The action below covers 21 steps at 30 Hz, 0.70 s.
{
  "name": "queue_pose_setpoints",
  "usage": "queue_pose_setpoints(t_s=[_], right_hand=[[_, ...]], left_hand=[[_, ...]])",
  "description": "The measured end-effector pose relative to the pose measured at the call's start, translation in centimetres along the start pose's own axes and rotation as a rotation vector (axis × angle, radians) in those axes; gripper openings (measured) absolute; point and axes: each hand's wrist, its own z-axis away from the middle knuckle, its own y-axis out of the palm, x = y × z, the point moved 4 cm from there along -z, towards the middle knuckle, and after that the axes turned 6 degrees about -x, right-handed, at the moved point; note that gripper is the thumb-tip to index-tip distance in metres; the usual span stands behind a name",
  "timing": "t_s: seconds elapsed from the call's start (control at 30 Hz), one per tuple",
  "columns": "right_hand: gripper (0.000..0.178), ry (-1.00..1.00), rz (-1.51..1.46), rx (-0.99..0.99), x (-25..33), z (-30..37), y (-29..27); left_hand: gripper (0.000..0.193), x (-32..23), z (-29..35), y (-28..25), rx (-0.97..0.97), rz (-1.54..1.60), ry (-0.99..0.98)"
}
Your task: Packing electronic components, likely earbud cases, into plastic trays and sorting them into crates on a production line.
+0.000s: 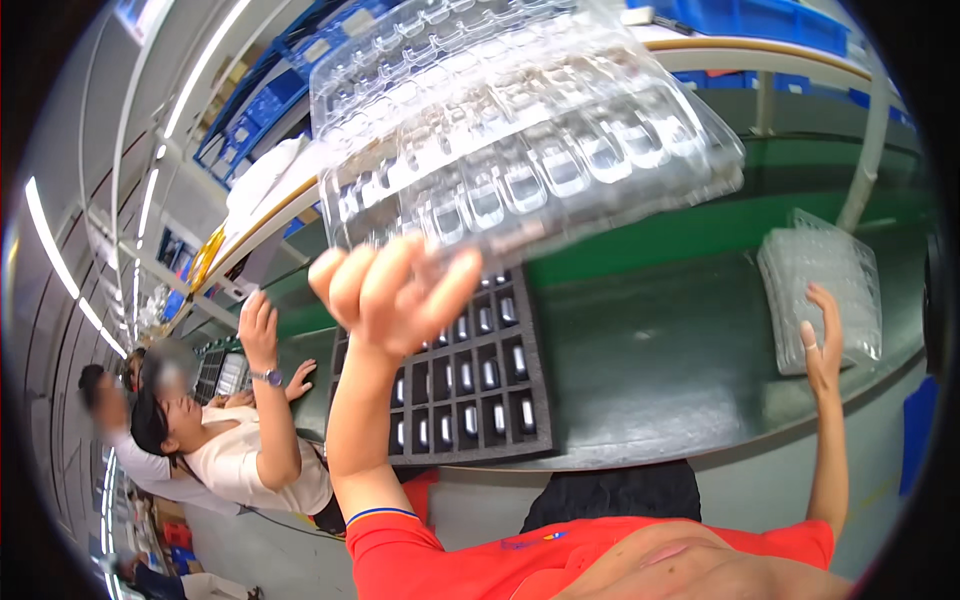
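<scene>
My left hand [385, 295] is raised, fingers curled round the near edge of a clear plastic blister tray [520, 130]. The tray is held up tilted, with rows of moulded pockets; whether it is one tray or several nested together I cannot tell. Below it on the bench lies a dark foam tray [543, 425], where small silver-edged devices [470, 421] stand in many of the compartments. My left hand and forearm hide part of that foam tray. At the right, my right hand [824, 345] has its fingers apart beside a stack of clear blister trays [790, 265], seemingly touching its near side.
The dark green bench [650, 340] runs across, with a shelf [800, 58] above its far side holding blue bins [775, 22]. A post [868, 160] rises behind the right stack. On the left, a co-worker [270, 440] wearing a watch has one hand raised close to my left arm.
</scene>
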Motion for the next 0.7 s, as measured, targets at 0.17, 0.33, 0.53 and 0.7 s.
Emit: queue_pose_setpoints(t_s=[0.17,0.33,0.53,0.7], right_hand=[[0.101,0.397,-1.583,0.236,10.8,-1.5,2.5],[0.081,0.597,-1.162,0.063,12.0,-0.7,-0.9],[0.072,0.583,-0.799,0.027,6.9,1.8,-5.5],[0.073,0.582,-0.545,-0.218,-1.1,2.3,-11.3]], left_hand=[[0.041,-6.8,-1.8,-0.8,-0.125,0.335,0.028],[0.044,-13.9,0.8,-0.2,-0.124,0.528,-0.080],[0.058,-22.7,2.2,-0.6,0.162,1.123,-0.248],[0.045,-23.1,6.3,-2.3,0.073,0.873,-0.648]])
